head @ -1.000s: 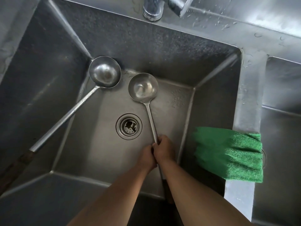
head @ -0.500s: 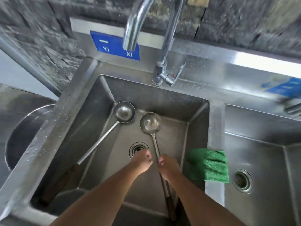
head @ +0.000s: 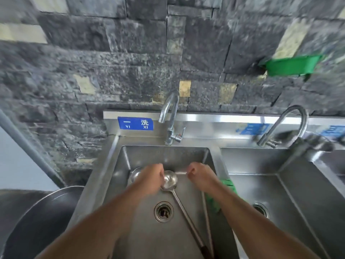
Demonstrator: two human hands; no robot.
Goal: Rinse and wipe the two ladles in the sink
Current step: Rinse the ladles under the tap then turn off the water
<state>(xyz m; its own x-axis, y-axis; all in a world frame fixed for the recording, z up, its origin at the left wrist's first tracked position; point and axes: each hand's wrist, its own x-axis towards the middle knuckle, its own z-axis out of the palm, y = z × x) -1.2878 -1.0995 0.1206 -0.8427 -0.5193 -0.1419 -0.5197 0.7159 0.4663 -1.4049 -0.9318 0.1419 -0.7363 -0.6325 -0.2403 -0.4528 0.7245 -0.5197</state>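
Two steel ladles lie in the left sink basin (head: 119,176). One ladle (head: 169,182) has its bowl between my hands, and its long handle runs toward the near right corner. Only the bowl rim of the other ladle (head: 134,174) shows, left of my left hand (head: 151,179). Both hands hover over the far part of the basin with fingers loosely curled and nothing in them. My right hand (head: 200,177) is apart from the ladle bowl. A green cloth (head: 229,183) hangs on the divider, mostly hidden by my right arm.
A curved faucet (head: 169,128) stands behind the left basin, above the drain (head: 164,212). A second basin (head: 280,193) with its own faucet (head: 285,124) lies to the right. A large steel pot (head: 37,221) sits at the left. A stone wall rises behind.
My hands let go of the ladle handle, which now lies in the basin, and moved forward over the ladle bowls. The view tilted up to show the faucet and wall.
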